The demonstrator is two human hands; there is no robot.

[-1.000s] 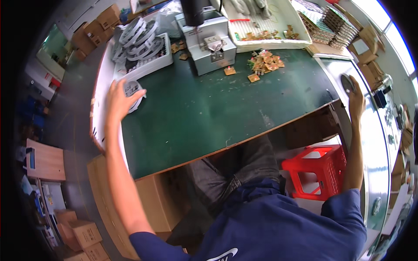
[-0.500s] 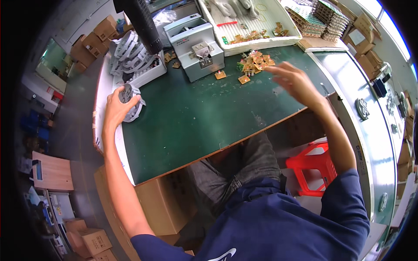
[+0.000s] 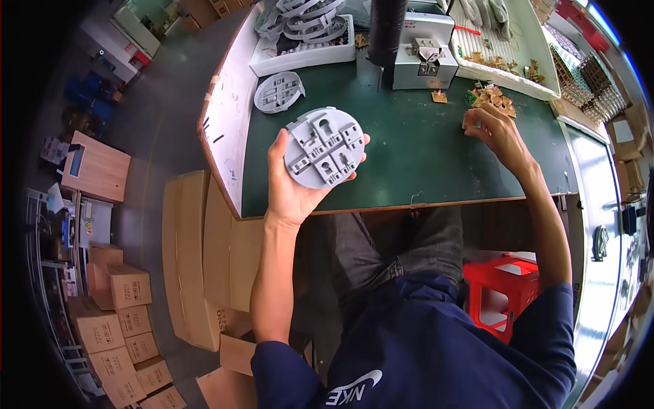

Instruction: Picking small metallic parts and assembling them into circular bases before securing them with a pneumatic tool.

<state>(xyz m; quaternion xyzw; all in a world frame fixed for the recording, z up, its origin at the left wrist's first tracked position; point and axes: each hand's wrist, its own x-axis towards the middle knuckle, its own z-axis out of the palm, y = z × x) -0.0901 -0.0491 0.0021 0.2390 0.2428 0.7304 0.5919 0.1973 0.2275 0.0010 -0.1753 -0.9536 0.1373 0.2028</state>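
A round grey plastic disc [image 3: 325,148] with slots and raised walls lies in my left hand [image 3: 293,184], tilted toward me above the green table, with fingers wrapped round its edge. Another grey disc [image 3: 278,92] rests on the table just beyond, near the left border. At the right, my right hand [image 3: 503,135] is closed in a pinch on a small brown circuit board [image 3: 469,121], partly covered by the fingers. Right behind that hand is a pile of the same boards [image 3: 496,100]. A single board [image 3: 439,97] lies apart, left of the pile.
A white foam tray [image 3: 303,60] of grey ring-shaped parts stands at the back left. Behind the table's middle is a grey machine [image 3: 424,71], with a black tube [image 3: 387,34] beside it. A large white tray [image 3: 531,82] holds more boards and gloves. A red stool [image 3: 501,293] stands below.
My left hand has brought a grey disc from the table's left edge to in front of me. My right hand has closed on a board at the pile. The view has turned left.
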